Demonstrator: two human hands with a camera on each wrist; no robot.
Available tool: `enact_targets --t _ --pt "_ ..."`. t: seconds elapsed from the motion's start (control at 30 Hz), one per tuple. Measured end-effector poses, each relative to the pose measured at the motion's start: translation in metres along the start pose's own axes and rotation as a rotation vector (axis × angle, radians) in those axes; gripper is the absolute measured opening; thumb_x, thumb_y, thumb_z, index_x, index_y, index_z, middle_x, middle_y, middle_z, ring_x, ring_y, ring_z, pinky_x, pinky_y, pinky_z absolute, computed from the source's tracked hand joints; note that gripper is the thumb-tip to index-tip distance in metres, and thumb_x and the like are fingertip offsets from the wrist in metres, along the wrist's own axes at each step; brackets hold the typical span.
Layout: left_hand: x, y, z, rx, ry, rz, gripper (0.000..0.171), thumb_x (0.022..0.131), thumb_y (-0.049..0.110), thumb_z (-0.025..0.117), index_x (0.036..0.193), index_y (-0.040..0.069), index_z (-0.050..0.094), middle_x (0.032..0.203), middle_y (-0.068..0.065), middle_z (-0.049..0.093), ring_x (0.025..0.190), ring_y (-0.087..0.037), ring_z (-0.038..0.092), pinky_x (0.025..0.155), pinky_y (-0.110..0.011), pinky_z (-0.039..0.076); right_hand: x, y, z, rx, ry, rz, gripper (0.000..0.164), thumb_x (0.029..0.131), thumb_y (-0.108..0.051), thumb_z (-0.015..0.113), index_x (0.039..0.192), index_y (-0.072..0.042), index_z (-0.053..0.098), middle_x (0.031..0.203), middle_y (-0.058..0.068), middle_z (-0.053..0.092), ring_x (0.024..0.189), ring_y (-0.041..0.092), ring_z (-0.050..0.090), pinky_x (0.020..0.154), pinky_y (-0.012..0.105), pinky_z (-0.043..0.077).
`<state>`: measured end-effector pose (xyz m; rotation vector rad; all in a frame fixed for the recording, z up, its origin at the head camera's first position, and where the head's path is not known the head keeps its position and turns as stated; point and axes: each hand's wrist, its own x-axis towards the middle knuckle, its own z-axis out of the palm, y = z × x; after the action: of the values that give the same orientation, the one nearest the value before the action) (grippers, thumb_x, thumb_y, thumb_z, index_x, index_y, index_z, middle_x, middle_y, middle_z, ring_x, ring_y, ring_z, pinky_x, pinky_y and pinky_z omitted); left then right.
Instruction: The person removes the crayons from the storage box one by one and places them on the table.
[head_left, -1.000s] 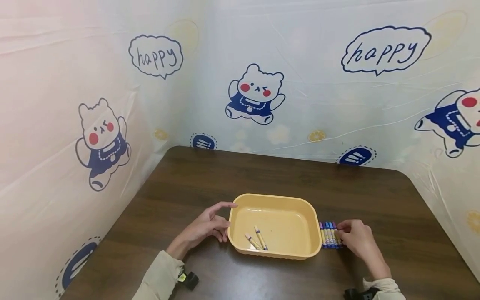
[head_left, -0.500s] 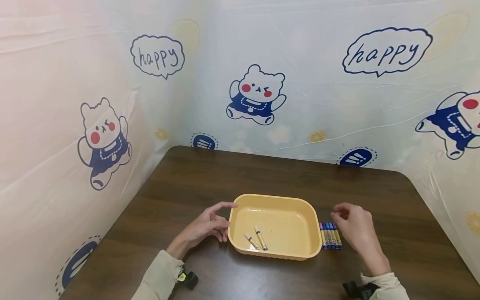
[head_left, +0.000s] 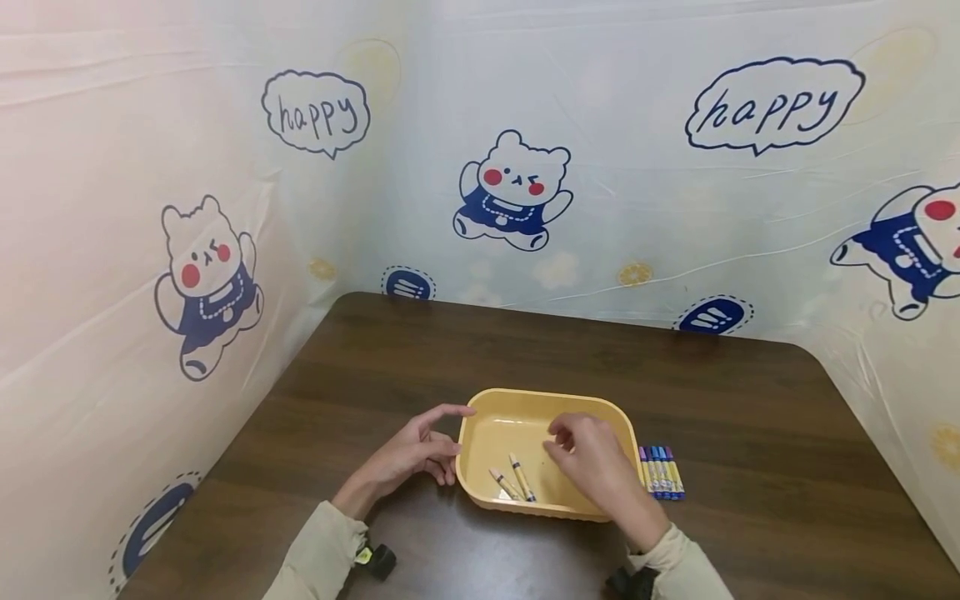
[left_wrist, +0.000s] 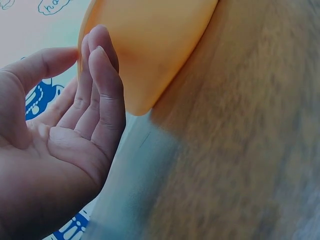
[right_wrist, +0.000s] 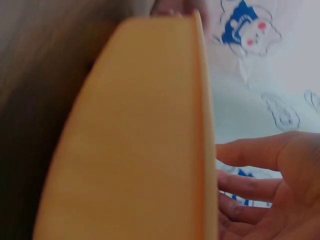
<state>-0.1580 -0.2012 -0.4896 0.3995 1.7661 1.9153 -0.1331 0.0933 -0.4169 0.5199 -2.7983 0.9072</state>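
A yellow plastic basin (head_left: pixel 551 402) stands on the table, with two pale-tipped crayons (head_left: pixel 521 477) lying in its near left part. My left hand (head_left: pixel 408 452) rests against its left side, fingers fairly straight; the left wrist view shows the fingers (left_wrist: pixel 104 80) along the wall. Over the basin's right half is my right hand (head_left: pixel 600 467), loosely bent, thumb and forefinger slightly apart and no object visible between them. In the right wrist view the rim hides its fingertips. Beside the basin's right wall, several crayons (head_left: pixel 661 473) with purple and blue tips lie in a tight row.
The dark brown wooden table (head_left: pixel 540 342) stretches behind the basin and to both sides. A pale curtain (head_left: pixel 615 150) printed with bears encloses its back and sides. Each wrist wears a black camera, the left one (head_left: pixel 378 562) close to the table's surface.
My right hand has lifted away from the right end of the crayon row and swung left over the basin. The row looks unchanged. My left hand and the basin have stayed put.
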Motion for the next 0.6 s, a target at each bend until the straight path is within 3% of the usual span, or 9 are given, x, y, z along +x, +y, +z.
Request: enact_targets --t 0.27,0.47,0.6 --pt "-0.001 0.001 0.002 -0.002 0.005 -0.015 0.056 0.098 0.005 0.059 0.150 0.015 0.039 0.079 -0.012 0.072 0.063 -0.021 0.068 0.058 -0.032 0.058 -0.004 -0.011 0.033 -0.001 -0.188 -0.038 0.010 0.078 -0.007 0.077 0.076 -0.007 0.067 0.063 -0.005 0.052 0.056 0.008 0.046 0.050 0.023 0.040" --pt "0.000 0.000 0.003 -0.002 0.004 -0.010 0.056 0.098 0.006 0.059 0.149 0.014 0.039 0.079 -0.012 0.071 0.063 -0.021 0.067 0.057 -0.032 0.058 -0.007 -0.006 0.045 -0.041 -0.213 -0.054 0.019 0.072 -0.005 0.075 0.066 -0.014 0.059 0.061 -0.007 0.052 0.054 0.009 0.045 0.048 0.024 0.039" --pt "0.000 0.000 0.002 0.001 0.013 -0.008 0.055 0.097 0.006 0.060 0.148 0.017 0.041 0.078 -0.012 0.071 0.063 -0.021 0.067 0.057 -0.032 0.058 -0.003 -0.002 0.047 -0.012 -0.269 0.005 0.022 0.071 -0.008 0.076 0.068 -0.014 0.056 0.061 -0.005 0.050 0.053 0.010 0.045 0.047 0.025 0.036"
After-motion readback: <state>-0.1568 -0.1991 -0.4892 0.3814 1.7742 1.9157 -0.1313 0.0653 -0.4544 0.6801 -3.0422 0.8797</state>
